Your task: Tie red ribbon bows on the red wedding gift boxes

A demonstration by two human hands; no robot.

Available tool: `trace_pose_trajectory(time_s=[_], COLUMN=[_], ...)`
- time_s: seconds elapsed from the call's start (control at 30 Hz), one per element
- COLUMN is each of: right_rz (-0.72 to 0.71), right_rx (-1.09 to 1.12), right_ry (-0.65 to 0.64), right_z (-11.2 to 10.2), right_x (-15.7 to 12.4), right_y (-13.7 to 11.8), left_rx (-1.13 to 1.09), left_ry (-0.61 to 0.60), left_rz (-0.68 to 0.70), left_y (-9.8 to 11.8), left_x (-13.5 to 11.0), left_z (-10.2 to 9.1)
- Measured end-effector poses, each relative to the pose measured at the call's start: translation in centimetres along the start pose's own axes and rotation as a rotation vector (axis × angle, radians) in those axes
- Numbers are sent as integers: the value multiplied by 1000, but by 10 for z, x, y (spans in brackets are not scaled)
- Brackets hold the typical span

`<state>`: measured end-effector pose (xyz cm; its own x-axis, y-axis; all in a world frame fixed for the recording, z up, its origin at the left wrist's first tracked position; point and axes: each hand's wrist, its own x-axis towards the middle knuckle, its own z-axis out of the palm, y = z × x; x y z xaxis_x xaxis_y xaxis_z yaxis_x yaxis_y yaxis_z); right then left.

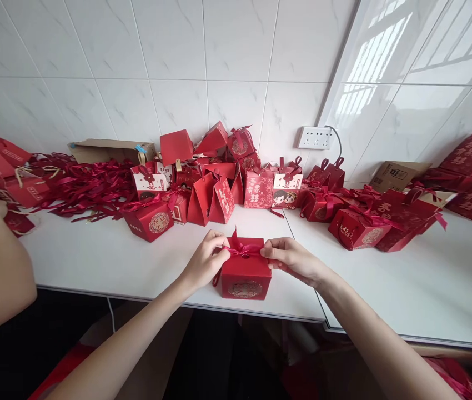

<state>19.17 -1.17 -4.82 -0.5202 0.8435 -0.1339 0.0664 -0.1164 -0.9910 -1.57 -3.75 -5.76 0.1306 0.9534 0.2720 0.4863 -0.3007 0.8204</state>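
In the head view a red gift box [246, 283] with a gold round emblem stands near the front edge of the white table. A dark red ribbon [242, 249] is tied in a bow across its top. My left hand [207, 259] pinches the bow's left side between thumb and fingers. On the other side, my right hand [291, 258] is closed in a pinch on the bow's right side. Part of the ribbon is hidden inside both hands. A cord handle hangs at the box's left side.
Several finished-looking boxes, such as a red box [149, 221] and another red box [358, 228], sit behind. Loose ribbons [94, 186] pile up at left by an open carton [113, 149]. Another person's arm [0, 266] is at far left. A power socket [314, 138] is on the wall.
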Motion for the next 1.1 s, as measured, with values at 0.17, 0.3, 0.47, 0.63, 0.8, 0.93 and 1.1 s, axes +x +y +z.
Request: trace_pose_trajectory(time_s=[0.17, 0.3, 0.47, 0.63, 0.8, 0.93, 1.1], right_rz=[-62, -97, -80, -83, -65, -52, -16], right_rx=[-34, -58, -38, -32, 0, 72, 252], right_ry=[99, 173, 158, 111, 67, 38, -41], right_z=[14, 23, 19, 13, 10, 7, 6], right_x=[-12, -19, -19, -18, -17, -17, -17], right_y=[9, 13, 15, 16, 18, 21, 21], left_rx=[26, 59, 75, 108, 138, 145, 161], left_ry=[0, 19, -24, -151, -244, -284, -355], left_rz=[-49, -90, -27, 20, 7, 35, 62], left_y=[9, 17, 10, 3, 4, 3, 0], left_x=[-11, -14, -11, -9, -8, -7, -4], left_z=[-2, 0, 0, -10, -19, -23, -27])
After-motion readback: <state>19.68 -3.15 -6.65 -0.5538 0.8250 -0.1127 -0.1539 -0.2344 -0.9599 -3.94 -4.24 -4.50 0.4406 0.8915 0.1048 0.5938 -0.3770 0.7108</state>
